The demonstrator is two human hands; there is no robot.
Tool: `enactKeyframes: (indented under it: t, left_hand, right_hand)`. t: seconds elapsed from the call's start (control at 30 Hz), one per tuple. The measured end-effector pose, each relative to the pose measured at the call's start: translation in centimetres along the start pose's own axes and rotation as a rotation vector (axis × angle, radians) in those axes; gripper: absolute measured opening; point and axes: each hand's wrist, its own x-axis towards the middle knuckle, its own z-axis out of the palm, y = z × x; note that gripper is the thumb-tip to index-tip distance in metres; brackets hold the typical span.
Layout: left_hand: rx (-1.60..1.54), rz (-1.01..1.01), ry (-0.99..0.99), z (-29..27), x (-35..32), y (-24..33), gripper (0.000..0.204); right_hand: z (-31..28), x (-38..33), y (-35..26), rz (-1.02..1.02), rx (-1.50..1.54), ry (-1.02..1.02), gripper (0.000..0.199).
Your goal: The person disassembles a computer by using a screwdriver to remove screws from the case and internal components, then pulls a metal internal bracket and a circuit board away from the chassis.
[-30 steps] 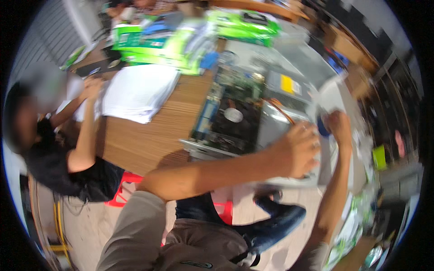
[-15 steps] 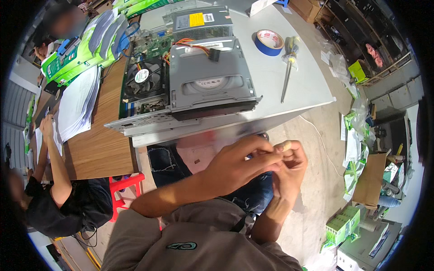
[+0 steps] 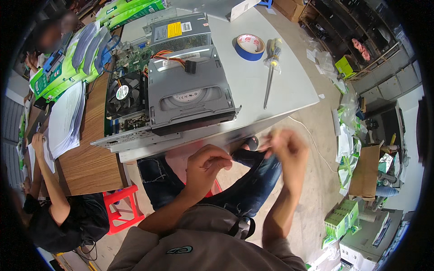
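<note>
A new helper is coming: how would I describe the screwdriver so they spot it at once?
Start at the opened desktop computer, then look right across the white tabletop to the roll of blue tape. The screwdriver lies just right of that roll. Unlike the squat, round tape, it is long and slim, with a straight metal shaft.

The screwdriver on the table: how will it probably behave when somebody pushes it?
The screwdriver should stay stiff, given its long metal shaft. Lying flat, it probably will not tip, but may swivel around its thicker handle.
</note>
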Motion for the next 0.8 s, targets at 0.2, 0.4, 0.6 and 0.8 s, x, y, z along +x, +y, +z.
enactKeyframes:
  t: [0.2, 0.4, 0.6, 0.8]
  left_hand:
    - [-0.174, -0.227, -0.080, -1.1, -1.6, -0.5, 0.012]
    - [-0.353, -0.335, 0.025, -1.2, -2.9, -1.1, 0.012]
    - [-0.658, -0.556, 0.047, -1.5, -2.1, -3.0, 0.013]
    - [-0.762, -0.767, -0.088, 1.9, -0.6, -2.6, 0.012]
  right_hand:
    - [-1.1, 21.4, 0.9, -0.435, -1.083, 0.436, 0.059]
    - [-0.6, 22.9, 0.5, -0.035, -0.796, 0.183, 0.053]
    - [-4.1, 6.2, 0.5, -0.142, 0.134, 0.230, 0.066]
    - [-0.7, -11.2, 1.5, -0.607, 0.195, 0.415, 0.083]
